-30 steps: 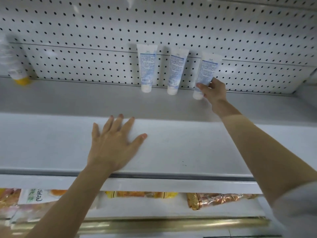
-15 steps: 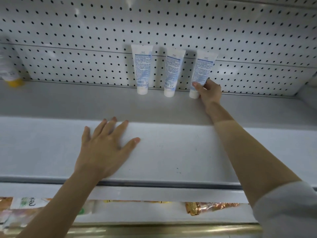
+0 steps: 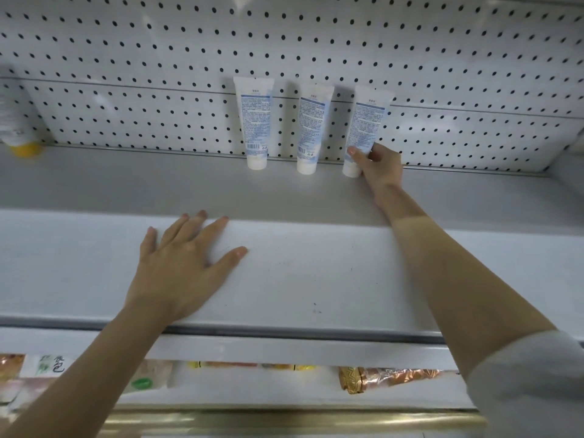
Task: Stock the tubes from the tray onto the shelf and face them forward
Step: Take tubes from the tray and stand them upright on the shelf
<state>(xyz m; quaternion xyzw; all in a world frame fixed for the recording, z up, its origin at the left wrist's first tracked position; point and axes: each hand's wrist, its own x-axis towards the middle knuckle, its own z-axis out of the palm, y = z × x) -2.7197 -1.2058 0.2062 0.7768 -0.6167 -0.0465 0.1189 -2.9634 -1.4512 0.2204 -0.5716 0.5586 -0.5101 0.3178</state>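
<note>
**Change since the earlier frame:** the right tube (image 3: 366, 124) now stands nearer upright, with its cap down on the shelf (image 3: 158, 181). The left grip (image 3: 180, 267) has stayed flat on the shelf's front lip.

**Grips:** the right grip (image 3: 380, 167) clasps the right tube low, just above the cap, with the thumb (image 3: 354, 151) across its face. The left grip is released, fingers spread, holding nothing.

**Layout:** three tubes stand cap-down in a row against the pegboard (image 3: 126, 90). The left tube (image 3: 255, 121) and the right tube flank the middle tube (image 3: 311, 128), each apart from it. The right tube's top leans away from the middle tube.

**Step in hand (judged): seating and facing.**
- Keep the cap planted.
- Square the top to match the middle tube.
- Let go only once the tube rests on the pegboard.
- Fine print and barcodes face outward, so these may be backs; if so, a turn about the cap is called for.

**Edges and room:**
- Bare shelf runs forward of the middle tube to the lip.
- More bare shelf lies beyond the right tube.
- Far left of the middle tube stands a blurred bottle (image 3: 15, 128).
- The tray is not in view.
</note>
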